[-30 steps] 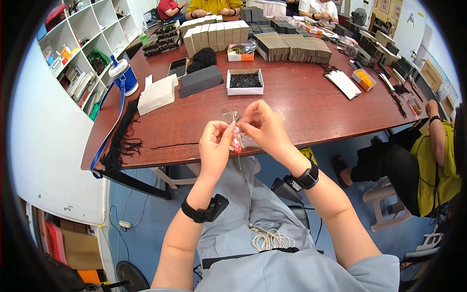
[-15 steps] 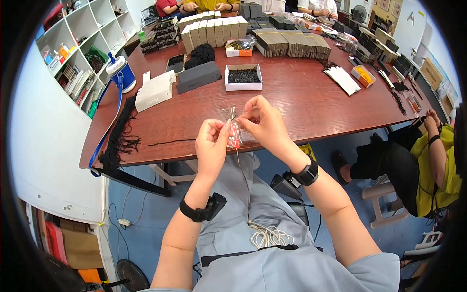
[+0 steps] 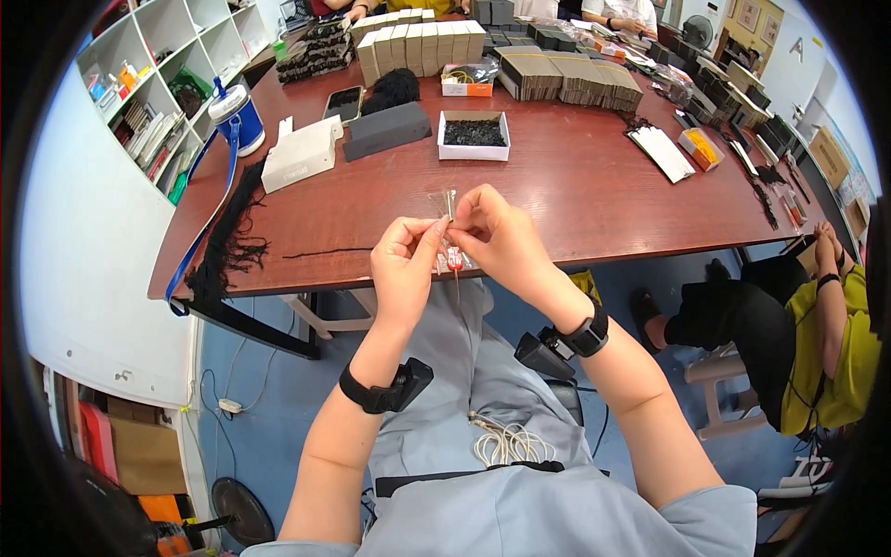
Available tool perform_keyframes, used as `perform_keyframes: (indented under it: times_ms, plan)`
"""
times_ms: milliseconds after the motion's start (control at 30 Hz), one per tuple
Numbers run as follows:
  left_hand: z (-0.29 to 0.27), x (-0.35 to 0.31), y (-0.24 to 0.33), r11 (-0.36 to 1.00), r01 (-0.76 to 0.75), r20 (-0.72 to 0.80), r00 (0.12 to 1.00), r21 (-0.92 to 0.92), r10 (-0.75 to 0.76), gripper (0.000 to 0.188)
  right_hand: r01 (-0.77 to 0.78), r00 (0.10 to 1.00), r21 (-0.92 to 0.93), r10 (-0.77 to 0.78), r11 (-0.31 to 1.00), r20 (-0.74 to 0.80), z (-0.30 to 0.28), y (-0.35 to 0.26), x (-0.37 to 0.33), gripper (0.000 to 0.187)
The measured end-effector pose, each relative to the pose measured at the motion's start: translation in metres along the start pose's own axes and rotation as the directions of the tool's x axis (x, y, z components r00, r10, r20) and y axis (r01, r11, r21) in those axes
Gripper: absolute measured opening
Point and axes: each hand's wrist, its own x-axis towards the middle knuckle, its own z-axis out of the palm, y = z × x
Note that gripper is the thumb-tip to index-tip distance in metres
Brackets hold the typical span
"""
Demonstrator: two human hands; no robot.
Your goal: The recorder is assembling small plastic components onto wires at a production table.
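Note:
Close together over the table's front edge, my left hand (image 3: 406, 265) and my right hand (image 3: 501, 243) are both closed in a pinch. Their fingertips meet around something too small to make out. Just above the fingers stands a thin metal-coloured piece (image 3: 451, 200), with clear plastic beside it. Below the fingertips, at the table edge, is a red and clear object (image 3: 455, 262), partly covered by my hands. A thin dark strand hangs down from it. To the left of my left hand a black cord (image 3: 320, 252) lies on the table.
On the brown table (image 3: 566, 204) stand a white box of small black pieces (image 3: 473, 151), a beige box (image 3: 302, 158), a dark grey box (image 3: 388, 132) and a blue jug (image 3: 238, 121). Black fringe (image 3: 227, 232) hangs at the left edge. A person (image 3: 821, 316) sits at right.
My fingertips have come closer together and moved up slightly, above the red object. The view has shifted a little.

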Motion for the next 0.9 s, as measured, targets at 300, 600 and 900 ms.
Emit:
perform_keyframes:
  times_ms: [300,600,900]
  plan:
    - [-0.041,-0.044,0.027,0.989,-0.136,-0.375,0.921,-0.06,0.104,0.011,-0.019,0.986,-0.227,0.056,0.974,0.158,0.031,-0.018,0.0,0.015]
    - [-0.071,-0.065,0.023,0.978,-0.122,-0.542,0.84,-0.167,0.012,0.017,0.04,0.993,-0.483,0.021,0.874,0.12,0.136,-0.025,0.038,0.024]
    - [-0.09,-0.062,0.018,0.952,-0.127,-0.629,0.773,-0.277,-0.079,0.015,0.031,0.995,-0.303,-0.058,0.952,-0.08,0.138,-0.011,0.011,0.016]
